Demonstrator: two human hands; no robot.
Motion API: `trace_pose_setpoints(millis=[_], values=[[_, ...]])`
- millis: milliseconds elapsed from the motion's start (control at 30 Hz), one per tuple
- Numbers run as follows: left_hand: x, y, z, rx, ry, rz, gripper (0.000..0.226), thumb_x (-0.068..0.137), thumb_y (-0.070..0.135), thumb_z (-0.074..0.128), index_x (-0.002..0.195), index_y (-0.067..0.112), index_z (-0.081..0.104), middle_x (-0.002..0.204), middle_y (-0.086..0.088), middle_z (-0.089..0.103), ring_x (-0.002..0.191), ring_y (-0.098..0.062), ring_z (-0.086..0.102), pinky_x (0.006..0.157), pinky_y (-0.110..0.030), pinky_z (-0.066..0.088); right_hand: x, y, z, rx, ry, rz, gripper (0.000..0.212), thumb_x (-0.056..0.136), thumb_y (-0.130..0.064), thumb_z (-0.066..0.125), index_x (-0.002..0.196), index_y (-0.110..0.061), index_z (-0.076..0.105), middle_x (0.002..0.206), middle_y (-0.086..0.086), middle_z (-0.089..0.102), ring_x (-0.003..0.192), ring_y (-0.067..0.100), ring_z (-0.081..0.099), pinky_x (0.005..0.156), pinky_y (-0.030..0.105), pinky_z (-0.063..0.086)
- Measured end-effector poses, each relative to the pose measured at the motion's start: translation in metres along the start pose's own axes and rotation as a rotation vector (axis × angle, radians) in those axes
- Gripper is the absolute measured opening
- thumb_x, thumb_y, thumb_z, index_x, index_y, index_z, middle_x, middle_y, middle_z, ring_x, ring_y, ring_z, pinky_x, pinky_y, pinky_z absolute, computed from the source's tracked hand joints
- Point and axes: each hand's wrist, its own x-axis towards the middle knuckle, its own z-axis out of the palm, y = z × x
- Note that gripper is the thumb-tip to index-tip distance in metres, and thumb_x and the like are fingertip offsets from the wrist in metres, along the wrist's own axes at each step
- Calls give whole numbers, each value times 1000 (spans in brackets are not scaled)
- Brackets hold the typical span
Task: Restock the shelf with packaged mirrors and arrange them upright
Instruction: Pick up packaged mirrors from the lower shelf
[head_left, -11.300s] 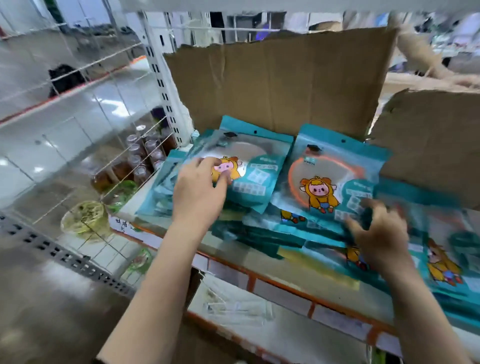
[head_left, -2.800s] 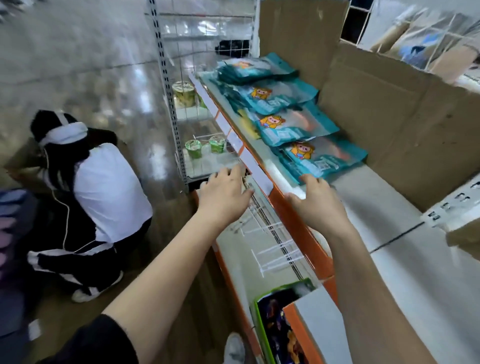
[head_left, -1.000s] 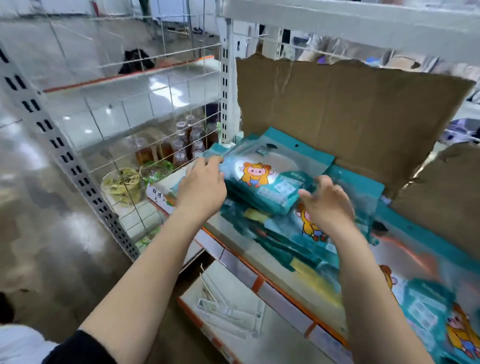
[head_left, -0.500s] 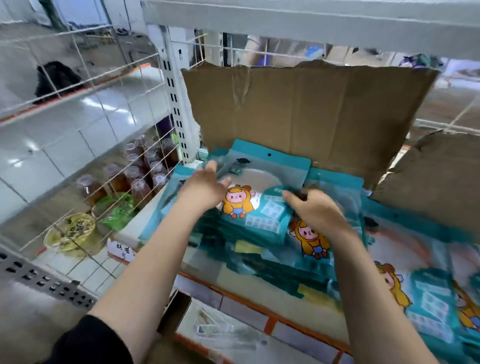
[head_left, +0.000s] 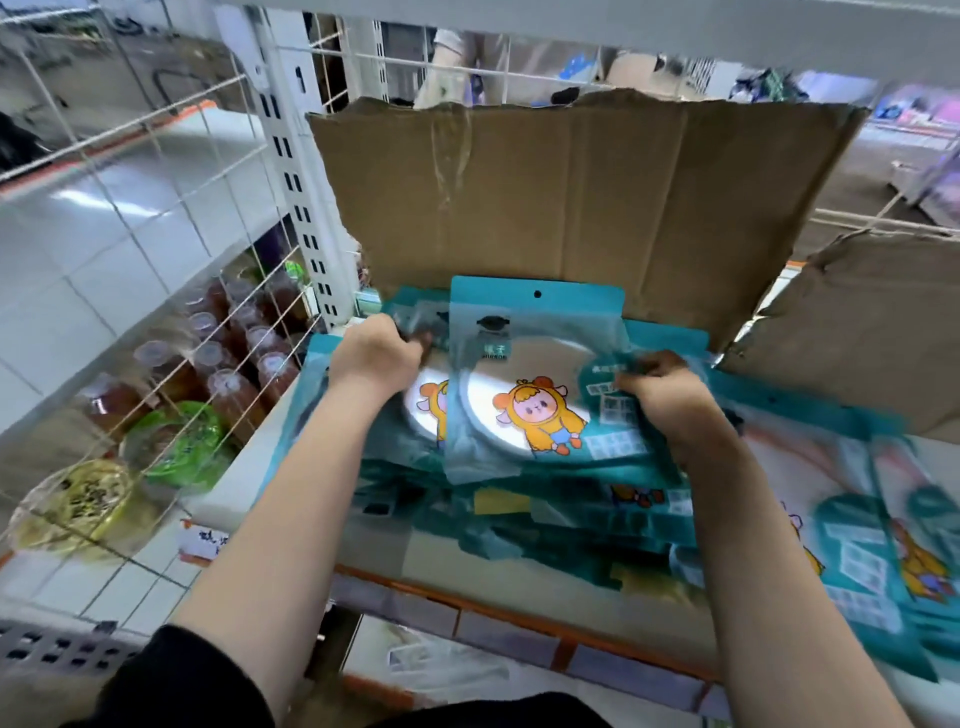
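Teal mirror pack (head_left: 535, 384) stands near upright on the shelf (head_left: 493, 613), top leaning toward the cardboard backing (head_left: 571, 197) at 12 o'clock. Right hand (head_left: 662, 397) pinches its edge at 3 o'clock. Left hand (head_left: 371, 358) curls round a second pack (head_left: 421, 312) at 9 o'clock. Best approach, I judge: square both bases on the flat pile (head_left: 561, 519) at 6 o'clock, tip tops against the cardboard, release slowly because the slick bags may slide.

The right hand (head_left: 670, 405) covers the front mirror packet's (head_left: 535, 379) right edge; the right-side packets (head_left: 872, 551) blur.
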Motion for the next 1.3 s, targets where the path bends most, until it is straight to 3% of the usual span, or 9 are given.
trace_pose_setpoints(millis=[100,267,433,633,767,867,1033,1167,1300], values=[[4,1,0,-61,-69,2,43,88,47,56,84,4,56,89,-14,58,92,-32,56,73,-33,41,0,2,0,95,-17,56,14,90,-1,56,103,-2,61,97,18,65,91,35,63,89,46,51],[4,11,1,-260,-155,-59,30,96,35,47,106,7,50,102,-10,54,92,-26,47,78,-33,37,-7,6,-8,334,-33,132,18,91,6,48,97,-6,61,83,12,66,72,25,64,63,37,53],[-1,14,1,-561,-76,-64,26,94,30,47,111,11,48,100,-6,58,91,-24,54,81,-36,44,-20,11,-10,537,10,89,19,89,6,43,95,-3,59,81,13,64,71,26,63,62,34,51],[-17,19,5,-766,-35,44,9,89,30,50,84,24,50,75,6,52,71,-12,48,64,-28,34,-43,29,-29,601,206,18,17,91,-3,45,86,-13,57,71,1,63,61,15,60,61,27,49],[-39,42,18,-936,-128,112,23,94,15,46,72,21,43,55,6,43,45,-5,38,48,-21,28,-65,49,-63,679,363,-58,25,90,4,48,82,-18,57,77,-2,66,66,10,63,64,28,53],[-59,66,31,-1018,-191,139,27,94,9,48,71,21,43,62,3,43,56,-8,39,55,-22,30,-85,66,-88,647,396,-83,24,93,3,45,89,-18,58,83,0,66,66,10,65,63,28,54],[-103,128,57,-1167,-337,49,10,90,22,61,83,19,55,72,11,62,60,-2,57,57,-14,46,-126,106,-146,773,524,-97,25,95,3,41,85,-16,54,57,-11,68,53,3,63,50,20,51],[-156,176,100,-1079,-443,103,11,91,32,59,87,21,58,81,9,64,68,-4,59,64,-20,48,-165,161,-206,765,646,-81,24,93,3,46,88,-18,57,64,-7,69,57,7,65,53,22,53],[-223,220,159,-991,-573,115,28,91,36,58,107,13,60,97,-1,66,87,-19,60,87,-36,48,-209,232,-265,723,725,-28,23,92,4,47,87,-16,57,60,-11,69,56,3,64,51,19,50]])
